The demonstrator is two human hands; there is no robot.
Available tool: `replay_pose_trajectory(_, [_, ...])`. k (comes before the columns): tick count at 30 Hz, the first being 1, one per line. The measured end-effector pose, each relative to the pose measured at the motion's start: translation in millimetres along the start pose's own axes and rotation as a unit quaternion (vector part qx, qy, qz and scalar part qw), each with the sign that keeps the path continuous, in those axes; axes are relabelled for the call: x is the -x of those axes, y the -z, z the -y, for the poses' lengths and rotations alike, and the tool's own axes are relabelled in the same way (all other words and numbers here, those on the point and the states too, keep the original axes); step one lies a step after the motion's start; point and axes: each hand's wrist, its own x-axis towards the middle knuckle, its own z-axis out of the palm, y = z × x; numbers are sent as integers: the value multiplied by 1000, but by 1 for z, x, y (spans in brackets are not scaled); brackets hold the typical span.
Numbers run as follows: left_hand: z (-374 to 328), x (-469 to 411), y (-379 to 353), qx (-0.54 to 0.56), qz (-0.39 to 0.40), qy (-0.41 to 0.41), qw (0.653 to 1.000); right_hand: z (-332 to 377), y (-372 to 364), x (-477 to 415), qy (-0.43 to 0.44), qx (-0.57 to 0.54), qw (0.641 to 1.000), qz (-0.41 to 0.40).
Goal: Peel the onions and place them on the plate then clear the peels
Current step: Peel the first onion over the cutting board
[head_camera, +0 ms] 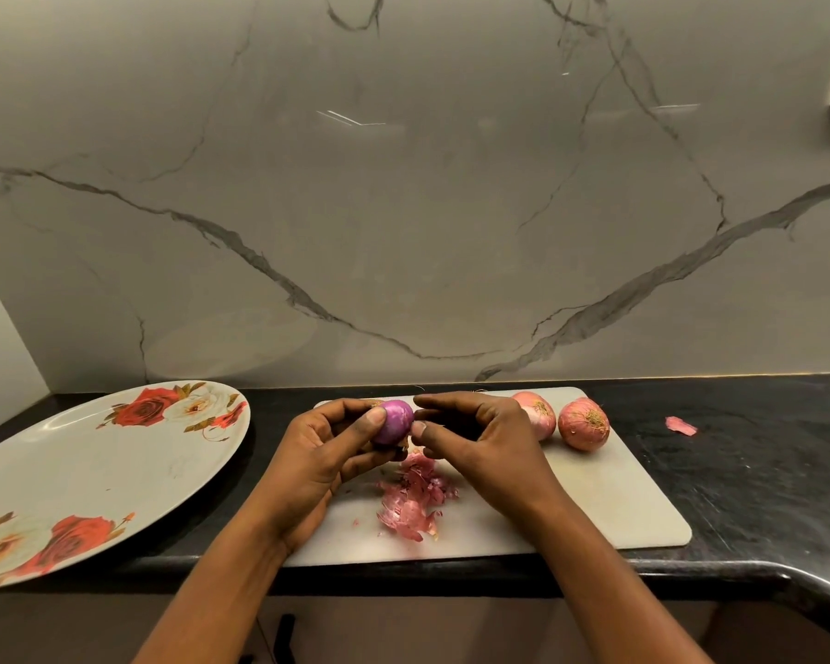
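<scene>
A small purple peeled onion [395, 420] is held above the white cutting board [609, 496]. My left hand [327, 452] grips it from the left with thumb and curled fingers. My right hand [475, 438] touches its right side, thumb and forefinger pinching at the onion's surface. A heap of pink peels [413, 496] lies on the board just below the hands. Two unpeeled pinkish onions [584, 424] [540, 414] sit at the board's far right corner. The large rose-patterned plate [92, 472] lies to the left with nothing on it.
One stray peel [681, 425] lies on the black counter [763, 472] to the right of the board. The marble wall rises directly behind. The counter's front edge curves away at the lower right.
</scene>
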Motion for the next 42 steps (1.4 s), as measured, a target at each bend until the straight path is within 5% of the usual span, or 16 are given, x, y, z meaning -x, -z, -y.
replay_pose_trajectory(7, [-2, 1, -2, -12, -10, 13, 1000, -3, 1, -3, 0, 4, 999, -50])
replay_pose_trajectory(26, [-6, 2, -8, -15, -20, 18, 1000, -3, 1, -3, 37, 16, 999, -27])
replay_pose_trajectory(33, [-9, 1, -12, -3, -87, 32, 996, 2, 1, 3, 57, 33, 998, -1])
replay_pose_trajectory(42, [-7, 3, -15, -90, -71, 13, 993, 4, -1, 4, 90, 20, 994, 57])
